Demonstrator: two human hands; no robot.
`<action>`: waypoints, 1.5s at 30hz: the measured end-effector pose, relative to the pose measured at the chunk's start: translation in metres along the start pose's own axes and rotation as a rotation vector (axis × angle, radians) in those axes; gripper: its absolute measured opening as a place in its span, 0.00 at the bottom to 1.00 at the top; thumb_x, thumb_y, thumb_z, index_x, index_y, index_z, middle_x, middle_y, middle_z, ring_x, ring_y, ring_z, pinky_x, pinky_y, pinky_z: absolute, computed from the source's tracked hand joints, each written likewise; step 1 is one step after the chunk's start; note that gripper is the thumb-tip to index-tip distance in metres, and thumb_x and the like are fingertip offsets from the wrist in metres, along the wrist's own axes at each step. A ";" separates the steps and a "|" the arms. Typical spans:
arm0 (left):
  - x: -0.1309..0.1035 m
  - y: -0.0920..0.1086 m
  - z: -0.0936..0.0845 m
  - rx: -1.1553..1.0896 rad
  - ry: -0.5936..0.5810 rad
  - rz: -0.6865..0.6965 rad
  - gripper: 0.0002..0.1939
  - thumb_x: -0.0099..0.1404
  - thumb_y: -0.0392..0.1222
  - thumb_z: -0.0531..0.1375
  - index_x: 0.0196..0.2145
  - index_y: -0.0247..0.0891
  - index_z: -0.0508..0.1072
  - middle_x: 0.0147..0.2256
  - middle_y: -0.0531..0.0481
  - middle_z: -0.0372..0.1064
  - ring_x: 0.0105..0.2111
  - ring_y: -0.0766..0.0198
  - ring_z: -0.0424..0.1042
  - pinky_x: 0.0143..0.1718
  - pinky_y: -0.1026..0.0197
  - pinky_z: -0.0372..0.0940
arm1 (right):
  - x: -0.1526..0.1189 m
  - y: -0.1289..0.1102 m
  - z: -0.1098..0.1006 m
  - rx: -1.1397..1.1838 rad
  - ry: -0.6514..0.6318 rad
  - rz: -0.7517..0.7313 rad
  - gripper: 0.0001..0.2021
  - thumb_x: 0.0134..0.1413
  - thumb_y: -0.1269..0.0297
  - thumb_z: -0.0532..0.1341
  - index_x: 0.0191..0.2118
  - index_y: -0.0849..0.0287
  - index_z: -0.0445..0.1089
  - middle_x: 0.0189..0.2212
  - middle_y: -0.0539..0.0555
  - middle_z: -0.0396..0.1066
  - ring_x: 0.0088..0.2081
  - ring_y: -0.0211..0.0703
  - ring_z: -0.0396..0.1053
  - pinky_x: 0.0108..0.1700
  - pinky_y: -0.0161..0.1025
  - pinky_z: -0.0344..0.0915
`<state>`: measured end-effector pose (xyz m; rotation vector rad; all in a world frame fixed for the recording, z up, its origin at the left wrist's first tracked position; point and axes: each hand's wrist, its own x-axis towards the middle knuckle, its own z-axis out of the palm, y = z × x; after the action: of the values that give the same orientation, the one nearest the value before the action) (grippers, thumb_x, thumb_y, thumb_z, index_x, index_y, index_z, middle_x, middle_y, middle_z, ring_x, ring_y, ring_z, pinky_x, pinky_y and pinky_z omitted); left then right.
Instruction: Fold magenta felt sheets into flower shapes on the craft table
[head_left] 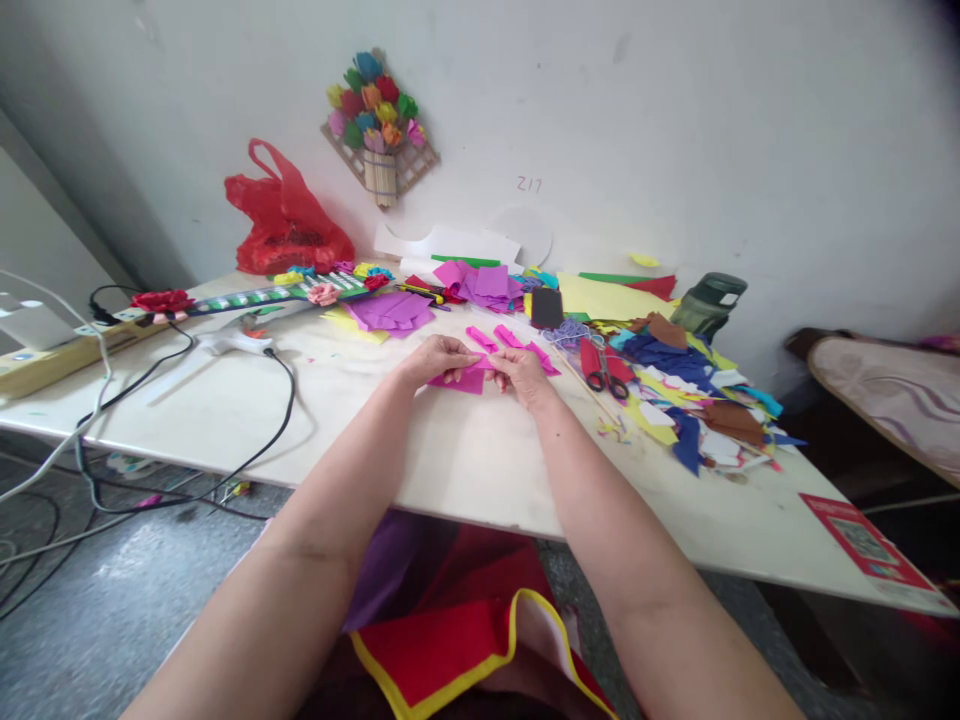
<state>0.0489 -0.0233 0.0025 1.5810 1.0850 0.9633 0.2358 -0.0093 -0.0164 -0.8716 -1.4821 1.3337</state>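
Both hands meet over the middle of the white table (pixel 465 460), pinching one piece of pink crepe paper (pixel 482 364) between them. My left hand (pixel 439 360) has its fingers closed on the paper's left side. On the right side, my right hand (pixel 517 372) grips it with thumb and fingers. A flat pink sheet (pixel 466 383) lies beneath the hands. Just beyond them are several folded pink strips (pixel 480 339), partly hidden by the right hand. To the right lie scissors (pixel 604 378) with dark handles and a thin wooden stick (pixel 581 377).
Purple paper sheets (pixel 391 312) and a dark phone-like block (pixel 546 308) lie behind the hands. Coloured scraps (pixel 697 390) are heaped at right beside a green bottle (pixel 709 305). At left are a white glue gun (pixel 217 345), black cables, a power strip (pixel 60 365) and a red bag (pixel 285 225).
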 end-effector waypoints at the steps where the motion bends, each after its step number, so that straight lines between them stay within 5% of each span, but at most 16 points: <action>1: 0.000 0.000 0.000 -0.001 -0.002 -0.001 0.16 0.51 0.48 0.68 0.28 0.31 0.74 0.16 0.52 0.66 0.13 0.73 0.59 0.15 0.69 0.51 | 0.000 0.001 0.000 -0.008 0.000 -0.009 0.13 0.37 0.56 0.67 0.21 0.60 0.68 0.17 0.52 0.70 0.14 0.30 0.56 0.16 0.32 0.53; 20: 0.000 0.002 0.002 0.054 -0.027 0.012 0.18 0.51 0.51 0.67 0.27 0.32 0.73 0.15 0.52 0.66 0.14 0.72 0.61 0.16 0.68 0.54 | 0.000 0.004 -0.001 -0.053 -0.084 0.049 0.13 0.44 0.55 0.65 0.20 0.58 0.68 0.17 0.53 0.70 0.13 0.31 0.55 0.15 0.33 0.52; 38: 0.003 -0.002 0.001 0.059 0.122 -0.078 0.23 0.47 0.55 0.68 0.20 0.35 0.64 0.14 0.54 0.65 0.11 0.74 0.58 0.13 0.69 0.49 | 0.000 -0.003 0.001 -0.153 0.077 -0.094 0.14 0.44 0.57 0.63 0.18 0.60 0.64 0.12 0.48 0.63 0.12 0.29 0.52 0.15 0.31 0.47; 45: 0.004 -0.002 0.001 -0.065 0.185 -0.049 0.23 0.47 0.53 0.69 0.19 0.35 0.63 0.14 0.53 0.66 0.12 0.72 0.61 0.14 0.69 0.55 | 0.000 -0.004 0.002 -0.139 0.105 -0.093 0.14 0.46 0.59 0.62 0.17 0.60 0.64 0.12 0.47 0.63 0.12 0.28 0.51 0.14 0.31 0.47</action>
<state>0.0506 -0.0193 0.0003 1.4285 1.2011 1.1170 0.2343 -0.0105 -0.0123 -0.9358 -1.5278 1.1107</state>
